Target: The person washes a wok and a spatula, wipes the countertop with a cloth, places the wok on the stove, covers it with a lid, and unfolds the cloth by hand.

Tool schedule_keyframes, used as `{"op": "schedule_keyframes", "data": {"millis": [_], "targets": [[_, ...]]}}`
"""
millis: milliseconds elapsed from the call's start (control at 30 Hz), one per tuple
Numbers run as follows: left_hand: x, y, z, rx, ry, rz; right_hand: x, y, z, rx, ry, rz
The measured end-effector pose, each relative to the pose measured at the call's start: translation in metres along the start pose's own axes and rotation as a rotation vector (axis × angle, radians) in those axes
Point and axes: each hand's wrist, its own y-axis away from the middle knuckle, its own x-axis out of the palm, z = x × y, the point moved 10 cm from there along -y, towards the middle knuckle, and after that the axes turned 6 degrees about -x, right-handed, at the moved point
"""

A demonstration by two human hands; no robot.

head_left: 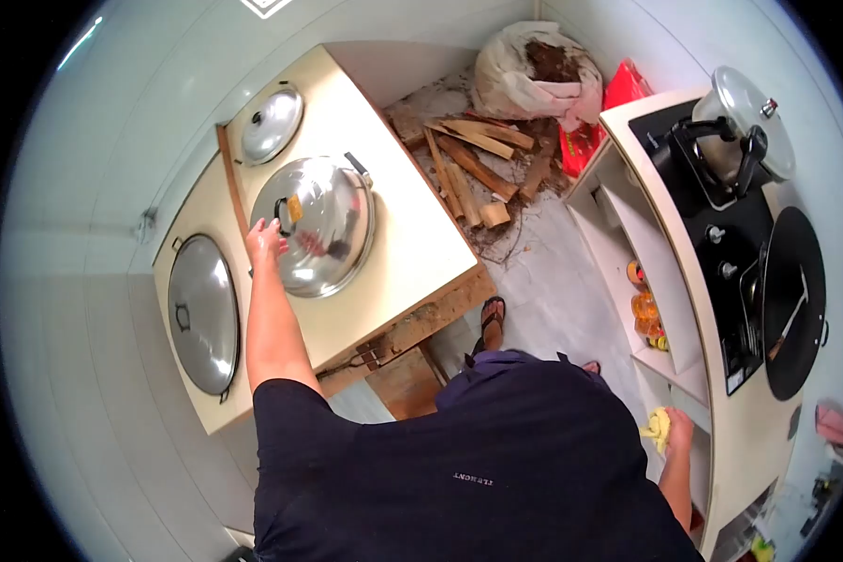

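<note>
My left hand [265, 244] reaches out over the worktop at the left, its fingers apart at the near side of a large domed metal pot lid [332, 239]. The fingertips are right by the lid's black handle [279, 215], which has an orange-yellow label next to it. Low at my right side, my right hand [681, 433] is closed around a crumpled yellow cloth [658, 429], beside the open shelves of the stove cabinet.
On the worktop [412, 239] are a flat round lid [201, 314] and a smaller lid [272, 125]. Firewood [478, 164] lies on the floor by a white sack [534, 75]. A pressure cooker [721, 155] and a black wok [789, 309] stand on the stove at the right.
</note>
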Motion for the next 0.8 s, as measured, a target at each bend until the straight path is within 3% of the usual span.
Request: {"op": "schedule_keyframes", "data": {"millis": [67, 167, 267, 467, 567, 667, 700, 733, 800], "targets": [[0.008, -0.027, 0.004, -0.009, -0.136, -0.018, -0.008, 0.029, -0.017, 0.037, -0.08, -0.079], [0.027, -0.044, 0.007, -0.074, -0.131, 0.113, -0.004, 0.065, -0.031, 0.092, -0.055, -0.116], [0.024, -0.067, 0.019, -0.133, -0.131, 0.078, 0.006, 0.078, -0.037, 0.123, -0.039, -0.114], [-0.033, -0.083, -0.029, 0.061, -0.046, 0.041, 0.026, 0.059, -0.015, 0.064, -0.085, -0.09], [-0.092, -0.003, -0.123, 0.193, 0.114, 0.065, 0.028, 0.041, -0.009, 0.028, -0.089, -0.041], [-0.166, 0.039, -0.205, 0.377, -0.035, -0.022, 0.025, 0.019, -0.02, 0.025, -0.117, 0.004], [-0.178, 0.086, -0.238, 0.387, -0.148, 0.005, 0.024, 0.01, -0.027, 0.031, -0.095, 0.035], [-0.198, 0.072, -0.259, 0.591, -0.002, 0.097, 0.022, 0.003, -0.033, 0.036, -0.075, 0.062], [-0.226, 0.137, -0.305, 0.647, -0.051, -0.007, 0.012, -0.011, -0.051, 0.037, -0.069, 0.097]]}}
